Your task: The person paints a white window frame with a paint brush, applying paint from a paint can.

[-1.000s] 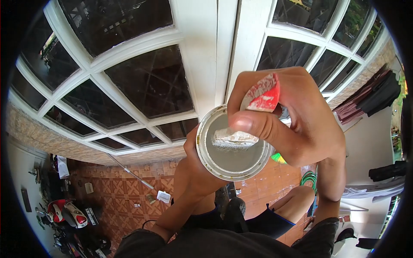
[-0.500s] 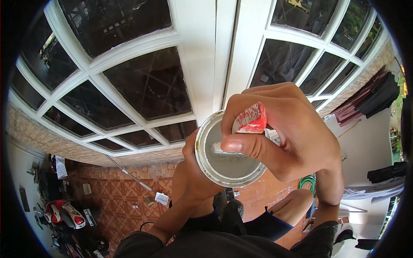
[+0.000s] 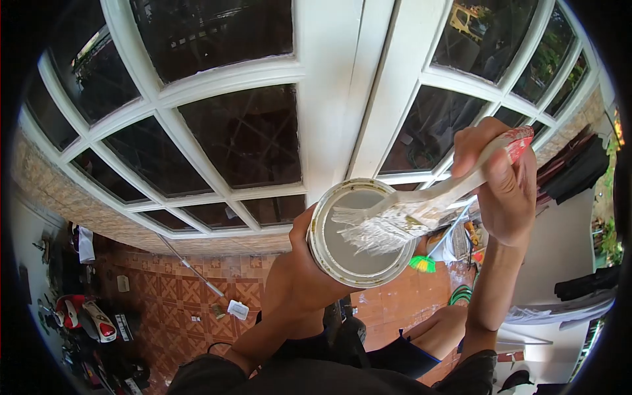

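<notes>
My right hand [image 3: 503, 174] grips a paintbrush [image 3: 438, 197] by its red-tipped handle, up at the right. White paint coats the brush's bristles, which hang over the mouth of a paint can [image 3: 316, 227]. Whitish paint [image 3: 342, 253] lies inside the can, and dried drips mark its rim. Wrapped around the can's left side is my left hand [image 3: 303, 247], its fingers partly hidden behind the can. Just beyond the can stands a white door [image 3: 329, 131] with glass panes.
A long pole [image 3: 191, 266] leans down to the tiled floor [image 3: 168, 296], near a small white tray [image 3: 237, 309]. To the right are a green broom head [image 3: 422, 264], a coiled green hose [image 3: 461, 294] and hanging dark clothes [image 3: 576, 174]. A red and white motorbike [image 3: 85, 316] is at the left.
The brush has come up out of the can and tilted sideways as my right hand moved right. The can sits slightly further right in view, still in my left hand.
</notes>
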`<act>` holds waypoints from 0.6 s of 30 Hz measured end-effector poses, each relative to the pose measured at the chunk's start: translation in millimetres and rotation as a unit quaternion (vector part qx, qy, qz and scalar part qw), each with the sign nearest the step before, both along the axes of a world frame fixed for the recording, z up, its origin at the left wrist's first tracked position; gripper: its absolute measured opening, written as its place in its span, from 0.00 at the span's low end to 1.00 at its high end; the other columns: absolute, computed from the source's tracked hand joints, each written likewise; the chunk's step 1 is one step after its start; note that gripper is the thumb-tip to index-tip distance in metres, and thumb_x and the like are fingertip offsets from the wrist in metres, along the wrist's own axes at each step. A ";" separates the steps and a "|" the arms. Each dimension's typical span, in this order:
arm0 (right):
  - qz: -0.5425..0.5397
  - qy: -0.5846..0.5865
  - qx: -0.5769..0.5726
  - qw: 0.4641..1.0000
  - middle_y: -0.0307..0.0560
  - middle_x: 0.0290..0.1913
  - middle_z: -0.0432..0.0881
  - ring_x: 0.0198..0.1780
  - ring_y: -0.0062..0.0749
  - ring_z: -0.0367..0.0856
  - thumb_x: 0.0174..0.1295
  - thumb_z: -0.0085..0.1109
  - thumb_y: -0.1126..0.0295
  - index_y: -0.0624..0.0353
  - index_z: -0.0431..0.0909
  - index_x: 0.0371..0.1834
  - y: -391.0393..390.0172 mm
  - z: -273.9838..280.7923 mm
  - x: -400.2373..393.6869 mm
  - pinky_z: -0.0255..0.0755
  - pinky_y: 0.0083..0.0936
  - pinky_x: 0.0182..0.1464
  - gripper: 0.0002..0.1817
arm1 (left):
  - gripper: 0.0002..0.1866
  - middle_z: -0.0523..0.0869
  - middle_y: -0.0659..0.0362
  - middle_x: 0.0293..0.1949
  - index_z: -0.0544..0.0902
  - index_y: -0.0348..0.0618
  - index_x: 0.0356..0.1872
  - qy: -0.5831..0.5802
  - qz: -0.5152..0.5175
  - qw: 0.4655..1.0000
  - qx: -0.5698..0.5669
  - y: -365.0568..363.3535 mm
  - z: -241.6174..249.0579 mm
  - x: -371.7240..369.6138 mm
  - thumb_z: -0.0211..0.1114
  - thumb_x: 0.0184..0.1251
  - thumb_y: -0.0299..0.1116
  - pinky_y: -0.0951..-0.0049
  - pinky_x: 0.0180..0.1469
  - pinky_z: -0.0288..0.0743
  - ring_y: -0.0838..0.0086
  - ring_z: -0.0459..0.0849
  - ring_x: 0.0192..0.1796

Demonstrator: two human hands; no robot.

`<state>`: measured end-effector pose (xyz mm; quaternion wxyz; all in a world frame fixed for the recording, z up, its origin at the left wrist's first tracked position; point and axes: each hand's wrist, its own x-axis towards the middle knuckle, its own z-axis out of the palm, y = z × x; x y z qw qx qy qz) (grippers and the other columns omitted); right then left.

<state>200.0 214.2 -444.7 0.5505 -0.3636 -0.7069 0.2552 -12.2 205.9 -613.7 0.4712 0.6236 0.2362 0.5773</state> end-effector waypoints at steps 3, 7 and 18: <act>-0.005 0.074 -0.015 0.997 0.40 0.30 0.74 0.28 0.17 0.65 0.73 0.51 0.51 0.63 0.77 0.32 4.8 -7.8 9.7 0.56 0.17 0.31 0.23 | 0.64 0.66 0.47 0.66 0.50 0.37 0.70 -0.001 -0.011 1.000 -0.001 1.1 2.4 -2.7 0.90 0.33 0.36 0.61 0.71 0.64 0.62 0.69 0.69; -0.007 0.139 -0.025 0.990 0.42 0.34 0.76 0.28 0.16 0.65 0.72 0.52 0.52 0.64 0.78 0.33 7.9 -20.0 13.8 0.56 0.16 0.31 0.23 | 0.65 0.66 0.47 0.65 0.50 0.37 0.70 -0.034 -0.020 0.999 -0.016 2.8 -2.8 -1.8 0.90 0.31 0.32 0.60 0.72 0.63 0.62 0.68 0.69; 0.009 0.066 -0.022 0.998 0.41 0.33 0.79 0.28 0.15 0.69 0.72 0.54 0.51 0.65 0.80 0.32 6.1 -13.9 -0.2 0.59 0.14 0.29 0.24 | 0.64 0.67 0.48 0.65 0.51 0.37 0.71 -0.070 -0.012 0.997 -0.040 5.9 -9.8 -1.8 0.88 0.30 0.28 0.61 0.72 0.62 0.62 0.68 0.69</act>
